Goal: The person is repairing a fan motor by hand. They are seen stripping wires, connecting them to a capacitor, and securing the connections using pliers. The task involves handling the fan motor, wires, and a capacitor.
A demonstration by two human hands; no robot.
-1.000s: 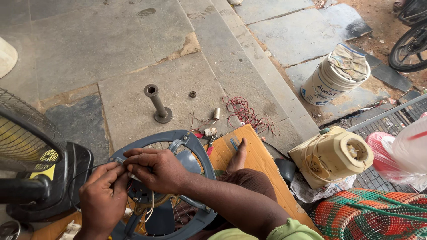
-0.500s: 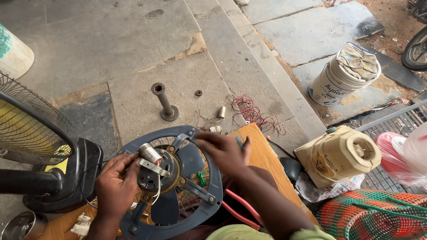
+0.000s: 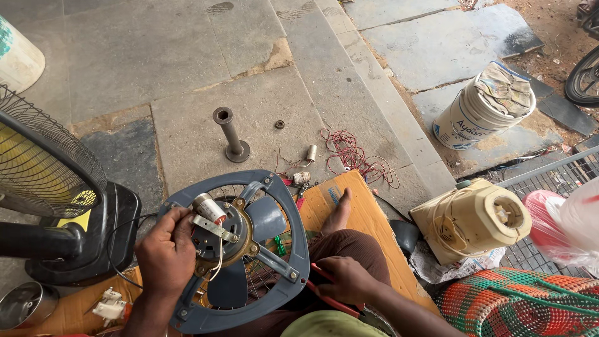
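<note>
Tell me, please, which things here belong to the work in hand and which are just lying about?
In hand:
left hand on the grey exhaust fan, by its capacitor
right hand on red-handled pliers

Lying about:
white bucket
metal post
red wire tangle
cream motor housing
pedestal fan

Pavement repair spot: dismantled fans (image 3: 234,243), wires (image 3: 349,153)

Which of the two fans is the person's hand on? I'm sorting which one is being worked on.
The blue-grey exhaust fan lying flat on their lap; the left hand grips its motor. The caged black-based fan stands untouched beside it.
</note>
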